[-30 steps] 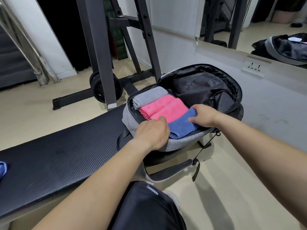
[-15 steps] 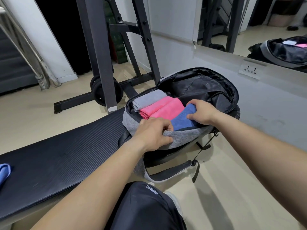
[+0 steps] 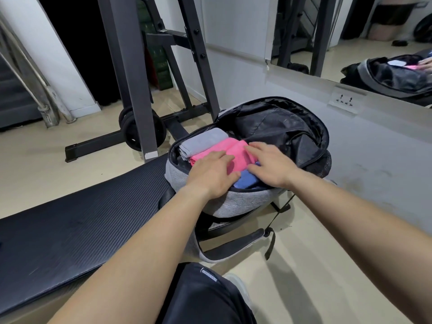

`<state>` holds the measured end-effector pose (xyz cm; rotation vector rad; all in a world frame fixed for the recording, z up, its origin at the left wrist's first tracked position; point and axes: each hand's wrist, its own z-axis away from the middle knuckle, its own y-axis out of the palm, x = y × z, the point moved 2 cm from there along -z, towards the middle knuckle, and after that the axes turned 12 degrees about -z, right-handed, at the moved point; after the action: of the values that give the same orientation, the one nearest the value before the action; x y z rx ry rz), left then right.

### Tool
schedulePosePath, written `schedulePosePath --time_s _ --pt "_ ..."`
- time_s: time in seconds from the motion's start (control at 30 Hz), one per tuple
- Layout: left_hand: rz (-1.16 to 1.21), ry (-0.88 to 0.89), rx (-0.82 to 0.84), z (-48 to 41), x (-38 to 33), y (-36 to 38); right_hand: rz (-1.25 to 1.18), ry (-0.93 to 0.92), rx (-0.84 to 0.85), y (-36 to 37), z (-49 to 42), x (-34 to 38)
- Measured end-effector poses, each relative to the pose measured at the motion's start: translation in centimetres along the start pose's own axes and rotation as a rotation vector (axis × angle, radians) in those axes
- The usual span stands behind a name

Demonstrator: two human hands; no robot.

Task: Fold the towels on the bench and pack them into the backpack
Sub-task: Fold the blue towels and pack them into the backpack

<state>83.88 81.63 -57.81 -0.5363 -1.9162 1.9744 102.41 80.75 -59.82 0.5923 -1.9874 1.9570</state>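
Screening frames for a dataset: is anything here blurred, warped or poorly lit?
Head view: the left hand and right hand are slightly smeared, softest at the fingertips. Head view: the wide-angle stretch enlarges the forearms and leans the rack uprights. Head view: the light is soft and even, with faint shadows on the floor below the backpack. The doorway at top left is black, without detail.
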Motion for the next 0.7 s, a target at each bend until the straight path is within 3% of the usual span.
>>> schedulePosePath --time_s 0.13,0.33,0.4,0.47,0.53,0.7 --pt "-0.116 0.021 0.237 -0.6 0.5 1.7 0.127 -0.013 0.216 2.4 1.1 -1.0" --pt "-0.11 0.058 0.289 -1.6 1.0 2.5 0.165 0.063 0.294 2.6 2.6 -1.9" --pt "-0.031 0.057 0.239 -2.2 1.5 2.2 0.117 0.096 0.283 2.8 2.5 -1.9" --pt "0.03 0.025 0.056 -2.9 2.2 1.7 0.108 0.07 0.244 2.9 2.3 -1.5" --pt "-0.055 -0.024 -0.128 -3.5 2.6 1.3 0.064 0.052 0.176 2.6 2.2 -1.2" --pt "-0.026 -0.123 -0.059 -5.4 2.1 1.6 -0.059 0.232 0.149 0.8 1.3 -1.5"
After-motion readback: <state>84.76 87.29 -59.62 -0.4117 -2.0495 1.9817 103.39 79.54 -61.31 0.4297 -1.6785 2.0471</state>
